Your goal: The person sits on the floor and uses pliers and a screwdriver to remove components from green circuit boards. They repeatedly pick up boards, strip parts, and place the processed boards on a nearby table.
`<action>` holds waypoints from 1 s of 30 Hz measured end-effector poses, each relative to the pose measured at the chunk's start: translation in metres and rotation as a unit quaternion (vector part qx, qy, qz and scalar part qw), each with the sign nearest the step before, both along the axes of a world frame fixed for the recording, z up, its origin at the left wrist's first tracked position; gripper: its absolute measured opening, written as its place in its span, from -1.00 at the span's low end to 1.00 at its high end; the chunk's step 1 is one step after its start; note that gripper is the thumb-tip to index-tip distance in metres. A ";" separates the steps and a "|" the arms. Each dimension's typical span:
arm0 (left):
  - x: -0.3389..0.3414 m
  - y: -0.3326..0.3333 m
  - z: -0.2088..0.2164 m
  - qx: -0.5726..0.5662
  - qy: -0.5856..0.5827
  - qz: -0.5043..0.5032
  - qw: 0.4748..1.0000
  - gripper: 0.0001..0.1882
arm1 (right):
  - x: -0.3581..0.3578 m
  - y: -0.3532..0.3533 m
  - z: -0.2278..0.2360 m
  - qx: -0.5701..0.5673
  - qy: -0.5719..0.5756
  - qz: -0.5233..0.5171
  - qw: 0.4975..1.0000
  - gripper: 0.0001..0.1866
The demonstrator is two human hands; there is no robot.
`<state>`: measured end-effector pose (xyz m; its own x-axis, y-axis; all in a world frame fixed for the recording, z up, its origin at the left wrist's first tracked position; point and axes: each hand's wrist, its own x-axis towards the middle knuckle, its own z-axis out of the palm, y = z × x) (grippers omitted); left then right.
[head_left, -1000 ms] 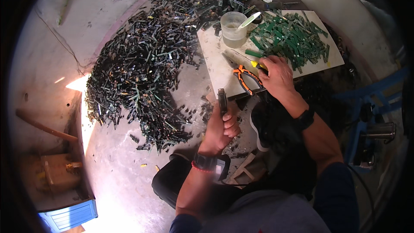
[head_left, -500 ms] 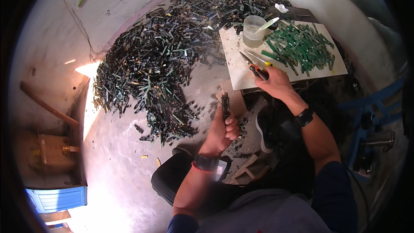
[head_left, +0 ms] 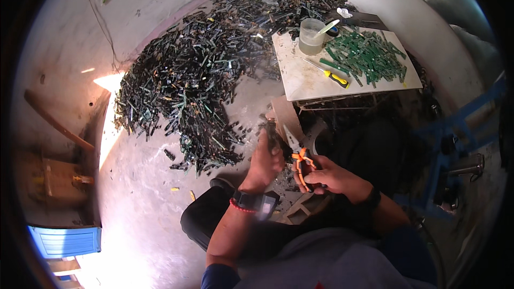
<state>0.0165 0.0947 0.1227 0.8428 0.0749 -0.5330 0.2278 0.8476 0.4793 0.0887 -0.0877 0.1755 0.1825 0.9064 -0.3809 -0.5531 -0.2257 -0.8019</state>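
Observation:
My left hand (head_left: 263, 165) is closed around a small black elongated piece (head_left: 271, 130), blurred, whose upper end sticks up past the fingers. Close on its right, my right hand (head_left: 334, 176) grips long-nose pliers (head_left: 301, 156) with orange and black handles. The pliers' metal jaws point up and leftward, near the black piece; whether they touch it I cannot tell. Beyond the hands, a yellow and black screwdriver (head_left: 336, 78) lies on a white board (head_left: 305, 85). Many green strips (head_left: 367, 56) are heaped on the board's right part.
A cloudy plastic tub (head_left: 311, 40) with a pale-handled tool across its rim stands on the board. A big heap of dark strips (head_left: 182, 80) covers the floor ahead and left. Blue metal framing (head_left: 466, 115) stands at right, a blue panel (head_left: 67, 242) at lower left.
My right hand has brought the pliers off the white board, down and leftward, beside my left hand. The left hand has shifted slightly left, still holding the black piece.

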 end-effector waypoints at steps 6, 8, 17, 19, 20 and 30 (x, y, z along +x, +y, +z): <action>-0.021 -0.012 0.013 0.097 0.038 0.007 0.995 -0.41 | -0.012 0.000 0.003 -0.019 -0.029 0.055 0.998 -0.56; -0.024 -0.016 0.019 0.118 0.040 0.021 0.992 -0.40 | -0.017 -0.003 -0.001 -0.022 -0.026 0.068 0.997 -0.56; -0.048 -0.017 -0.028 0.401 -0.016 -0.011 0.916 -0.68 | -0.025 -0.007 -0.015 -0.031 0.004 0.058 0.998 -0.61; -0.043 -0.023 -0.055 0.498 -0.044 0.026 0.866 -0.66 | -0.023 -0.009 -0.016 -0.022 0.021 0.076 0.997 -0.61; -0.039 -0.025 -0.078 0.472 -0.047 0.072 0.877 -0.54 | -0.022 -0.008 -0.016 -0.015 0.030 0.090 0.995 -0.61; -0.053 -0.021 -0.036 0.554 0.004 -0.056 0.830 -0.82 | -0.023 -0.009 -0.015 -0.042 0.086 0.064 0.993 -0.62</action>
